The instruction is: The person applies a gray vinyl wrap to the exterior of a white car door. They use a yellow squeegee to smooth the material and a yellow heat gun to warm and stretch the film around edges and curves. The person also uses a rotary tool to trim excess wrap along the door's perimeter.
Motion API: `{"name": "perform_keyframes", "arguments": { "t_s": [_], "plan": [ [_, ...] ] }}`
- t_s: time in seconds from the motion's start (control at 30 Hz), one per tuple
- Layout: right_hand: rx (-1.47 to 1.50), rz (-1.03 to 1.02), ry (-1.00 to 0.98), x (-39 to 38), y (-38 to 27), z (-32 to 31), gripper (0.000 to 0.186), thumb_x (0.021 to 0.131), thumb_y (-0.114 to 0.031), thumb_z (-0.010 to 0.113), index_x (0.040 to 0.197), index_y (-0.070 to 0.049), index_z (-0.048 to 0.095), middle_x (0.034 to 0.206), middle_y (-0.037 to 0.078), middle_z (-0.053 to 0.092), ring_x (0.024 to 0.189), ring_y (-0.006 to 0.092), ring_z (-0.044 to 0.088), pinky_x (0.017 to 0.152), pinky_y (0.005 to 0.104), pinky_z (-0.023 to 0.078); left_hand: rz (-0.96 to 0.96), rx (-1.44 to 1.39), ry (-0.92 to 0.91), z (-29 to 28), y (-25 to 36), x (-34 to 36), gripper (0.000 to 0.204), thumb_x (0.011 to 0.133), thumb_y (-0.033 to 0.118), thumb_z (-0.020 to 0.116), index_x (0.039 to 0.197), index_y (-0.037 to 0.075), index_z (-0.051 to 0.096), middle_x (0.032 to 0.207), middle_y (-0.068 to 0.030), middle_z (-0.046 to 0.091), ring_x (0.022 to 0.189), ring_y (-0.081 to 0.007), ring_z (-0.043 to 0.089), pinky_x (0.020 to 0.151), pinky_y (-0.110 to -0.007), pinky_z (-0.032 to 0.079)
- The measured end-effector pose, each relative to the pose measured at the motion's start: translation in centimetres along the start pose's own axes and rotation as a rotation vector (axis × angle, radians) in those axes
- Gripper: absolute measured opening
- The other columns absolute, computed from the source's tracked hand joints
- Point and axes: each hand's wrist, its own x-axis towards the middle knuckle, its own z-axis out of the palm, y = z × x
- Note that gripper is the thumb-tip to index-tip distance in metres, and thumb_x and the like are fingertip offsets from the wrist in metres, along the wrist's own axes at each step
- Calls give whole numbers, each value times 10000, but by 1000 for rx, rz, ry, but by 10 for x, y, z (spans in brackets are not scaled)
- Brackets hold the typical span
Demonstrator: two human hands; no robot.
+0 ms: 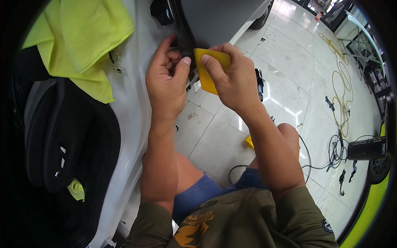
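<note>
My right hand (235, 76) pinches a flat yellow squeegee card (208, 84), thumb on its near face. One edge of the card is up against the lower end of a black edge strip (182, 25) on a grey car door panel (223, 20). Just left of it is my left hand (167, 78), its fingers curled and its thumb close to the strip's lower end. The index finger reaches up along the strip. What lies between the left thumb and fingers is mostly hidden.
A yellow-green microfibre cloth (87, 41) hangs over the white door sill (134, 82) at left, above a black car seat (62, 132). Yellow hose (341, 82), black cable (311, 165) and dark scraps (342, 182) lie on the tiled floor (285, 91). A black cylinder (366, 149) stands at right.
</note>
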Motion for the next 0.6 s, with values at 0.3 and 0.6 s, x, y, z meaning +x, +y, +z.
{"name": "perform_keyframes", "arguments": {
  "t_s": [0.3, 0.6],
  "plan": [
    [46, -204, -17, -1, 5, -2, 197, 872, -159, 665, 977, 8, 655, 918, 181, 639, 918, 344, 594, 799, 419, 490, -36, -158, 11, -11, -11, 5, 494, 916, -50, 578, 1396, -38, 463, 990, -30, 623, 911, -82, 605, 841, -228, 490],
    [-114, -325, 224, -9, 6, 21, 158, 845, -128, 671, 946, -11, 637, 902, 151, 654, 944, 348, 589, 807, 404, 481, -71, -97, 47, -9, -12, 2, 429, 930, -14, 573, 1348, -49, 483, 1030, -49, 602, 976, -123, 603, 867, -248, 499]
  ]
}}
